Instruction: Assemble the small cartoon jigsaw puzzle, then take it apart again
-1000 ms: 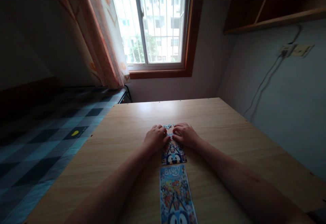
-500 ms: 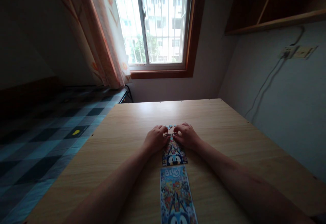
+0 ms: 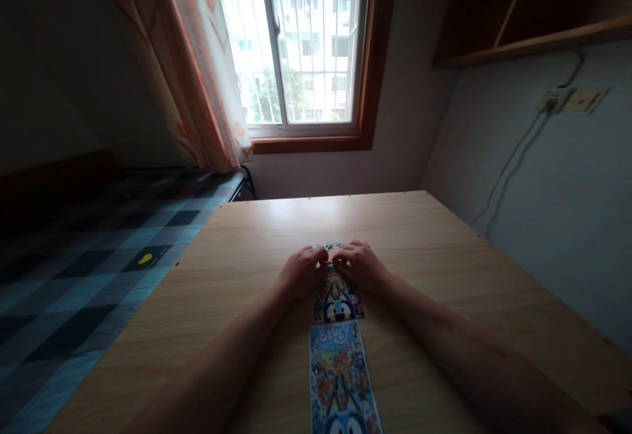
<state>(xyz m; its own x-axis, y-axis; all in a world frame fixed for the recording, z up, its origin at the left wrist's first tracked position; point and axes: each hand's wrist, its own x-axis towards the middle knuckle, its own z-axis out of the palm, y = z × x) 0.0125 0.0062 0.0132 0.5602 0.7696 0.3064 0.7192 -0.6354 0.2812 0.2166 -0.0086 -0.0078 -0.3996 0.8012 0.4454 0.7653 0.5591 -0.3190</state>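
In the head view, one partly assembled puzzle (image 3: 340, 309) lay on one table (image 3: 237, 269), just beyond one printed sheet (image 3: 340, 368). The left hand (image 3: 303, 271) and right hand (image 3: 363, 266) met at its far edge, fingers curled; whether they pinched a piece, I couldn't tell. The step looked like fitting that edge, and the next move seemed to call for careful alignment. Several loose pieces (image 3: 329, 246) lay beyond, too small to count.

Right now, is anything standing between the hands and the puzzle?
Nothing visible: the left hand and right hand are at the far end of the puzzle. Loose pieces lie beyond it; the picture sheet lies on its near side.
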